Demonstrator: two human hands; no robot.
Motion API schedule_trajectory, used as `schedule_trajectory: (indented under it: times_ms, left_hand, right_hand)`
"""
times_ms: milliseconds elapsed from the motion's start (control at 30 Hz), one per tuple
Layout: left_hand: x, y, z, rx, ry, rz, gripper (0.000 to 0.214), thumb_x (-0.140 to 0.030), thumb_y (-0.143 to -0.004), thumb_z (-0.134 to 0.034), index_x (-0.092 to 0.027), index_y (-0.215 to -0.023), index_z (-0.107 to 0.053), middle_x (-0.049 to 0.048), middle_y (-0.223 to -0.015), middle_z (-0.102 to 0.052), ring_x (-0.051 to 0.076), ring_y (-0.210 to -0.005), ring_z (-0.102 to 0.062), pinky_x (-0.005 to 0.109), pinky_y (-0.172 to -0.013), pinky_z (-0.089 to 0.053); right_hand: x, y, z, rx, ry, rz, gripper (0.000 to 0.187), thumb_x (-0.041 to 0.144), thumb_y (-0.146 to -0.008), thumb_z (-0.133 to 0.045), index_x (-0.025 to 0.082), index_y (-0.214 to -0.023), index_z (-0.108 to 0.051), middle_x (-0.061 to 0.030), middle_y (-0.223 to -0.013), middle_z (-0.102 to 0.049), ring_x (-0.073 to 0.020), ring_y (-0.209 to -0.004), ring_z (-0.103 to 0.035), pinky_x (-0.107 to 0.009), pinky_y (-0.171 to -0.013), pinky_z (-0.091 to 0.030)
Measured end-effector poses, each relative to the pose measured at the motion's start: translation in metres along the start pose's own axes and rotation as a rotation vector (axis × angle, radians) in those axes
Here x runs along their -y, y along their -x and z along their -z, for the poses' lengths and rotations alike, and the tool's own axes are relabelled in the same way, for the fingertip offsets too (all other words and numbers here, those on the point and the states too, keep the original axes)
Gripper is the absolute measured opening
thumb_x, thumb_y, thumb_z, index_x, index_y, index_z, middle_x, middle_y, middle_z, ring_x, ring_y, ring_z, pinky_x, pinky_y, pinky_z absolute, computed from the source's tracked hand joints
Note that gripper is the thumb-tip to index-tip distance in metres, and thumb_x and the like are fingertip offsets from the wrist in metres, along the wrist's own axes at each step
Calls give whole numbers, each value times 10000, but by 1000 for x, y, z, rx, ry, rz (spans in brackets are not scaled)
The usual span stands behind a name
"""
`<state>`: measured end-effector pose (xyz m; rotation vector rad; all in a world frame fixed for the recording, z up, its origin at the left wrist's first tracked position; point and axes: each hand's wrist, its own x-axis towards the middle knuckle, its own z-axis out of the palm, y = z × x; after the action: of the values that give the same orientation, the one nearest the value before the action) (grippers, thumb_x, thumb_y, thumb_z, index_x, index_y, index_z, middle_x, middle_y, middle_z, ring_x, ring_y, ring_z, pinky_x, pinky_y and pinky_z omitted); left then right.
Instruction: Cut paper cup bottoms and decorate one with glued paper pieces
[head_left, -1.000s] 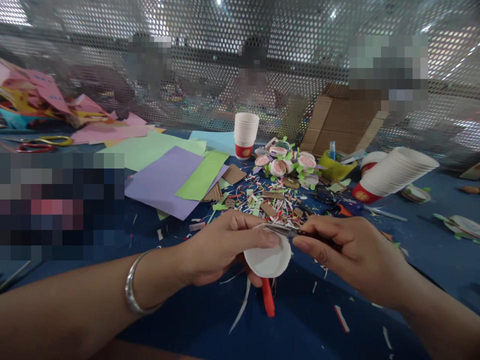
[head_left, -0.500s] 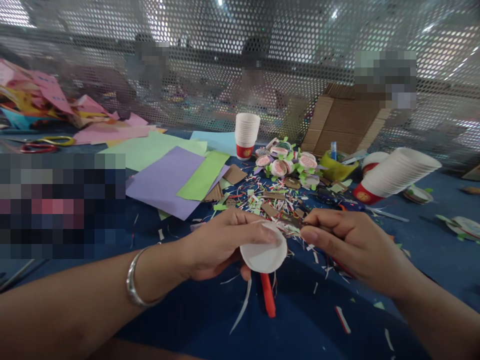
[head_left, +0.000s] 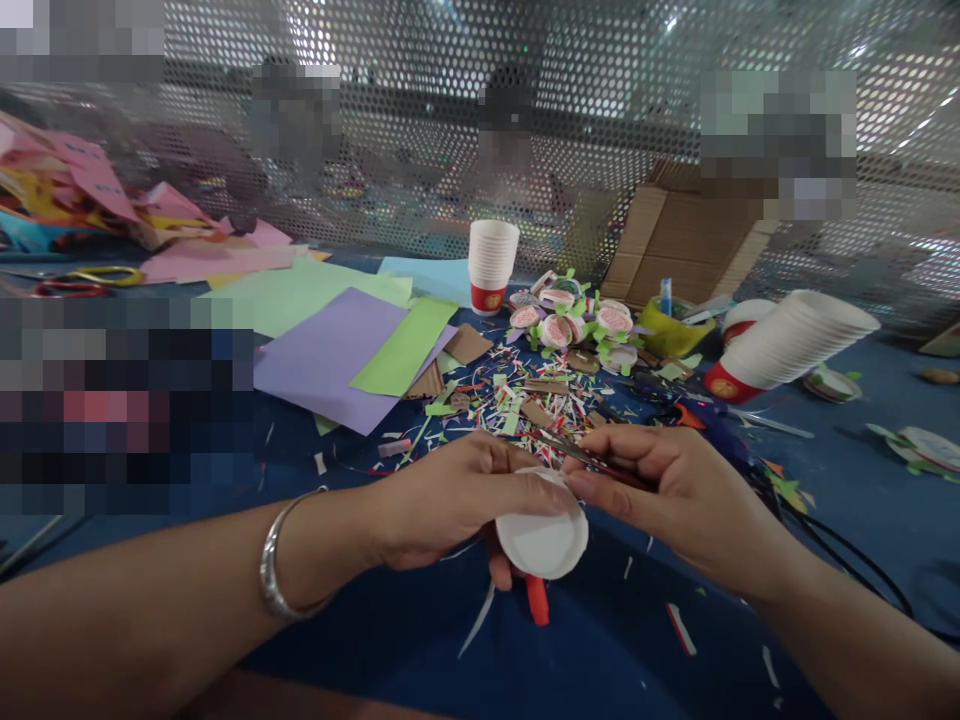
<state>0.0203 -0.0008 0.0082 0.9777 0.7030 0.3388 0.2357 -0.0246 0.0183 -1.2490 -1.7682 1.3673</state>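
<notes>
My left hand [head_left: 480,500] pinches a small white paper cup bottom [head_left: 541,545], a shallow round piece with a low rim, thumb lying across its inside. My right hand [head_left: 660,500] is closed around scissors [head_left: 566,447]; their dark blades point left, just above the far rim of the cup bottom, and the handles are hidden in the palm. The right thumb tip is close to the rim; whether it touches I cannot tell. Below the cup bottom, a red marker-like stick [head_left: 538,602] lies on the blue table [head_left: 570,670], partly covered.
Paper scraps [head_left: 525,395] litter the middle. Behind them is a heap of round turtle-like paper pieces [head_left: 556,330]. One cup stack [head_left: 493,265] stands upright; another cup stack [head_left: 787,345] lies tilted at right. Purple paper [head_left: 330,360] and cardboard [head_left: 682,240] lie farther back.
My right hand has moved left toward the cup bottom, bringing the scissor blades over its far rim. The cup bottom has shifted slightly right and down in my left hand.
</notes>
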Motion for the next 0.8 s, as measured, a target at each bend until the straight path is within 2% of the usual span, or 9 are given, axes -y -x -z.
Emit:
schedule_trajectory:
  times_ms: [200, 333, 567, 800]
  left_hand:
    - [1, 0, -1, -69, 0, -60, 299, -403, -783, -809, -111, -786, -743, 21, -635, -648, 90, -508, -558, 138, -372, -468]
    - [2, -1, 0, -124, 25, -104, 226, -341, -782, -814, -128, -806, -743, -4, -608, -626, 74, -474, -520, 119, -346, -424]
    - [-1, 1, 3, 19, 8, -97, 226, -338, -788, -824, -134, -763, -731, -18, -580, -591, 47, -412, -448, 143, -316, -290]
    - [-3, 3, 4, 0, 50, 16, 289, -377, -709, -871, -139, -767, -717, -40, -540, -535, 46, -394, -406, 170, -341, -246]
  right_hand:
    - [-7, 1, -2, -17, -43, -7, 96, 315, -847, -780, 237, -895, -751, 13, -816, -677, -139, -735, -570, -232, -672, -472]
    - [-5, 2, -4, -16, -56, -7, 70, 267, -841, -755, 228, -894, -730, 19, -801, -663, -120, -699, -536, -224, -648, -454]
    - [8, 4, -8, -44, 11, 85, 61, 188, -820, -682, 186, -783, -634, 57, -659, -507, -73, -573, -382, -194, -518, -346]
    - [10, 9, -11, -73, 125, 164, 67, 158, -828, -641, 187, -769, -626, 63, -641, -507, -69, -554, -377, -194, -499, -324]
